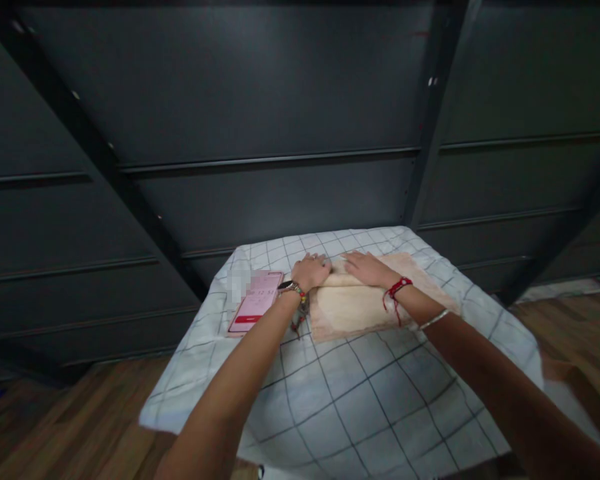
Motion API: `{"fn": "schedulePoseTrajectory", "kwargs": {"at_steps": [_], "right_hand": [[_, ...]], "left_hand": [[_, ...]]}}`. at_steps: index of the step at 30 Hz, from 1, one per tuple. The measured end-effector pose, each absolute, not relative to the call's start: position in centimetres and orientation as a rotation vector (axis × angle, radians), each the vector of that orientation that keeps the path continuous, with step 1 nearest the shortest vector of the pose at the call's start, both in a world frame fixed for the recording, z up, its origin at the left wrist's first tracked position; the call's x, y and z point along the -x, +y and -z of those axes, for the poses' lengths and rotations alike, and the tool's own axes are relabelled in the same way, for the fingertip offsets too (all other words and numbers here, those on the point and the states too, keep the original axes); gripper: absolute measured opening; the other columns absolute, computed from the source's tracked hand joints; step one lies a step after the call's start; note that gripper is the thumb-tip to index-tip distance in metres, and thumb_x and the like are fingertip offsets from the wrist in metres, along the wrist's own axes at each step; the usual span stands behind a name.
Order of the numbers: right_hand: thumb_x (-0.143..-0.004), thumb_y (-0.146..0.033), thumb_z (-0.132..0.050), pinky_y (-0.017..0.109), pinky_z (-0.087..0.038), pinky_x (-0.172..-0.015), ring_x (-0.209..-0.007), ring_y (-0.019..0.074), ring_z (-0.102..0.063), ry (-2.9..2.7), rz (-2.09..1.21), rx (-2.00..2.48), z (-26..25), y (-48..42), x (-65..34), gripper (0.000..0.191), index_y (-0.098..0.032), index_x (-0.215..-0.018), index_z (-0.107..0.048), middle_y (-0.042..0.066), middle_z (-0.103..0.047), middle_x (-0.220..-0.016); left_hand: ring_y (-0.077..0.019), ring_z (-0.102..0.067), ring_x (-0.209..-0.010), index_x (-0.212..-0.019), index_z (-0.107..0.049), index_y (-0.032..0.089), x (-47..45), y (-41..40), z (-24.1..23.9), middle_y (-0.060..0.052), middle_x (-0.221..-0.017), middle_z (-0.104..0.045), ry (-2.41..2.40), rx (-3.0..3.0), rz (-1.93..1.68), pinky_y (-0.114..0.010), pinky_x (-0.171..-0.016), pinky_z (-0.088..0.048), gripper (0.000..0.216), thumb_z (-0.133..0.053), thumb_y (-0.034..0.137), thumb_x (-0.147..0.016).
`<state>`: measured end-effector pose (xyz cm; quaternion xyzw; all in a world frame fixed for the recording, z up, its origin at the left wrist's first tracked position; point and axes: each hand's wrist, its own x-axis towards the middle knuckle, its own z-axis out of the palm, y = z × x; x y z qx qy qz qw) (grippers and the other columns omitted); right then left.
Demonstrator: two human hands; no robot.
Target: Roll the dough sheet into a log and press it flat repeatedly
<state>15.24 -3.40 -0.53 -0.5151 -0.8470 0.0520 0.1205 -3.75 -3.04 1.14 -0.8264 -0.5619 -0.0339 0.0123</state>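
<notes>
A cream cloth [353,307] lies on a white checked sheet [330,400] that covers a small table. Both my hands rest on the cloth's far folded edge. My left hand [311,270] is curled, its fingers bent down onto the fold; a watch and beaded bracelet sit on that wrist. My right hand [367,267] lies flat with its fingers stretched out towards the left hand. A red thread and a thin bangle circle the right wrist.
A phone [256,310] with a pink screen lies on the sheet just left of my left wrist. Dark metal panels [280,133] with slanted beams stand close behind the table. Wooden floor [80,407] shows on both sides.
</notes>
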Motion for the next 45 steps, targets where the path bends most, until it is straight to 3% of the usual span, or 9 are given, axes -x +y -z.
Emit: {"fn": "schedulePoseTrajectory", "kwargs": {"at_steps": [9, 15, 22, 30, 39, 45], "right_hand": [[-0.086, -0.030, -0.052, 0.040, -0.029, -0.110, -0.134, 0.0238, -0.038, -2.587, -0.211, 1.130, 0.0, -6.1, -16.6, 0.057, -0.022, -0.142, -0.043, 0.006, -0.046, -0.144], [-0.087, -0.027, -0.052, 0.042, -0.031, -0.110, -0.130, 0.0240, -0.043, -2.595, -0.197, 1.089, -0.5, -5.9, -16.3, 0.043, -0.023, -0.129, -0.058, 0.004, -0.056, -0.135], [-0.089, -0.032, -0.052, 0.041, -0.034, -0.108, -0.128, 0.0232, -0.045, -2.535, -0.243, 1.048, 0.3, -5.2, -16.6, 0.029, -0.019, -0.106, -0.072, 0.008, -0.061, -0.127], [-0.087, -0.035, -0.056, 0.043, -0.037, -0.105, -0.130, 0.0252, -0.044, -2.501, -0.257, 1.088, 0.8, -4.9, -16.5, 0.026, -0.020, -0.098, -0.073, 0.010, -0.061, -0.126], [-0.087, -0.034, -0.056, 0.052, -0.029, -0.106, -0.134, 0.0283, -0.037, -2.510, -0.290, 1.133, 0.3, -5.4, -15.8, 0.020, -0.022, -0.089, -0.071, 0.007, -0.061, -0.125], [-0.090, -0.025, -0.048, 0.037, -0.035, -0.105, -0.125, 0.0199, -0.048, -2.398, -0.381, 1.089, 0.4, -4.9, -16.7, 0.024, -0.021, -0.094, -0.072, 0.006, -0.063, -0.121]], "left_hand": [[-0.0242, -0.028, -0.139, -0.143, -0.038, 0.027, 5.8, -4.7, -1.0, 0.001, -0.148, -0.040, -1.327, 2.900, 0.042, -0.036, -0.110, -0.028, 0.053, -0.028, 0.048, -0.095], [-0.0268, -0.025, -0.140, -0.144, -0.037, 0.028, 5.7, -4.5, -1.1, 0.000, -0.149, -0.038, -1.350, 2.902, -0.007, -0.037, -0.111, -0.025, 0.058, -0.041, 0.051, -0.090], [-0.0284, -0.034, -0.136, -0.135, -0.049, 0.023, 5.2, -4.6, -0.6, -0.006, -0.143, -0.046, -1.413, 2.822, 0.042, -0.039, -0.108, -0.031, 0.063, -0.034, 0.064, -0.090], [-0.0359, -0.025, -0.139, -0.137, -0.047, 0.024, 4.6, -5.0, -1.3, -0.010, -0.150, -0.035, -1.629, 2.780, -0.059, -0.053, -0.108, -0.025, 0.074, -0.034, 0.074, -0.084], [-0.0389, -0.018, -0.141, -0.140, -0.044, 0.027, 3.9, -5.6, -1.5, -0.010, -0.153, -0.028, -1.777, 2.739, -0.087, -0.063, -0.107, -0.016, 0.075, -0.033, 0.075, -0.083], [-0.0349, -0.026, -0.138, -0.142, -0.039, 0.029, 4.1, -5.2, -1.8, -0.008, -0.151, -0.034, -1.660, 2.854, -0.106, -0.058, -0.106, -0.024, 0.067, -0.034, 0.067, -0.087]]}}
